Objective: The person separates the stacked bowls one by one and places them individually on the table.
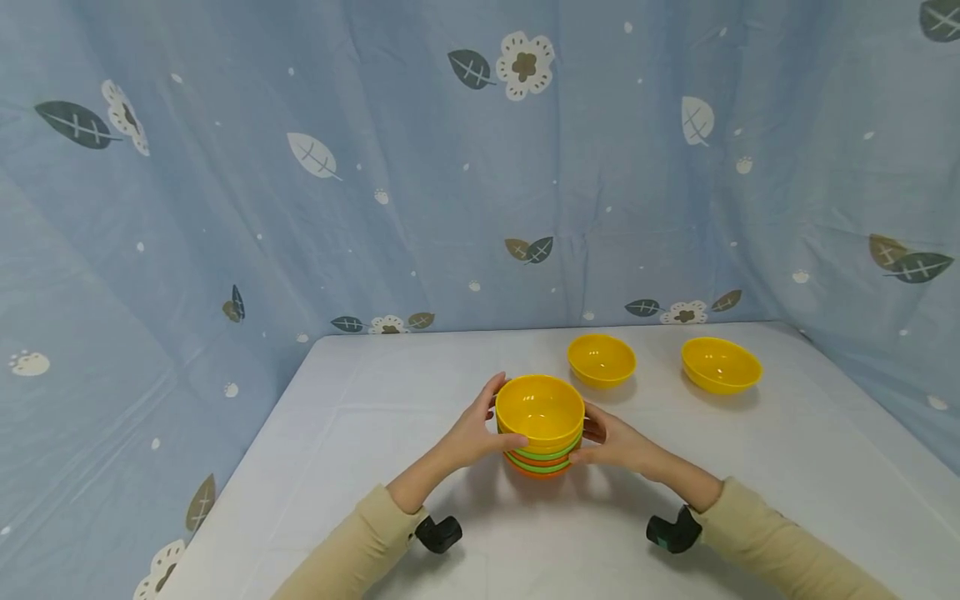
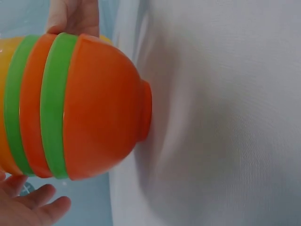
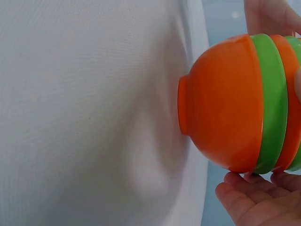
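Glossy plastic at centre frame: the stacked bowls look smooth all round, bright glints inside the yellow top one! Right of centre, a yellow bowl shines just as slick, and farther right another yellow bowl matches it. Lower down, the surface shows white cloth, matt, finely textured, lightly rumpled. Across the top, the curtain hangs in matt, creased fabric; lower left, a sleeve, soft matt cloth.

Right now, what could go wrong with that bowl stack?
The stack of nested bowls might come apart if it tips, since the left grip and right grip hold it only from the sides. Pushed backward, it could bump the single yellow bowl behind it.
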A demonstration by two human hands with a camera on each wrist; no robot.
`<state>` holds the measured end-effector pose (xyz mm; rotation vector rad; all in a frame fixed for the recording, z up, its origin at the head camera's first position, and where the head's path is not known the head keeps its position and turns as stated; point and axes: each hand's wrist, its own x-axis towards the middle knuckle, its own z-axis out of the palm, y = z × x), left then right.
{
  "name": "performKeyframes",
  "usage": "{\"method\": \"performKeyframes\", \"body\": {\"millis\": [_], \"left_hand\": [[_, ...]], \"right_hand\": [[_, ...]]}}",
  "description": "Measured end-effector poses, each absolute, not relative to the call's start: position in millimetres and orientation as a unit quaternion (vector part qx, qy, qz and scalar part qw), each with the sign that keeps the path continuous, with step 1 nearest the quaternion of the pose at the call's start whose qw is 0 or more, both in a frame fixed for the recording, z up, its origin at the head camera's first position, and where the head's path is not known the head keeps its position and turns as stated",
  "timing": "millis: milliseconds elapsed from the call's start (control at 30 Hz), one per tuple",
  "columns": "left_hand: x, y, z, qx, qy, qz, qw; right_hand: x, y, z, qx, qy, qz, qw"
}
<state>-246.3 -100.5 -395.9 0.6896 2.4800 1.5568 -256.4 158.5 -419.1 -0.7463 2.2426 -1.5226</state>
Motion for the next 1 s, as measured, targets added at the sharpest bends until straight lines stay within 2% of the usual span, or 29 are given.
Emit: {"method": "performKeyframes", "body": {"millis": [433, 733, 1000], "left_hand": [[-245.8, -90.4, -394.4, 0.214, 0.816, 0.531, 0.079], [-242.2, -85.2, -394.4, 0.183, 0.834, 0.519, 0.041], [-240.5, -83.6, -390.3, 0.173, 0.834, 0.524, 0.029]], "right_hand": [[-255.9, 158.2, -418.2, -0.277, 0.788, -0.526, 0.159], [-256.5, 159.7, -419.4, -0.278, 0.79, -0.523, 0.157], [-256.4, 159.0, -419.9, -0.265, 0.795, -0.522, 0.158]]}}
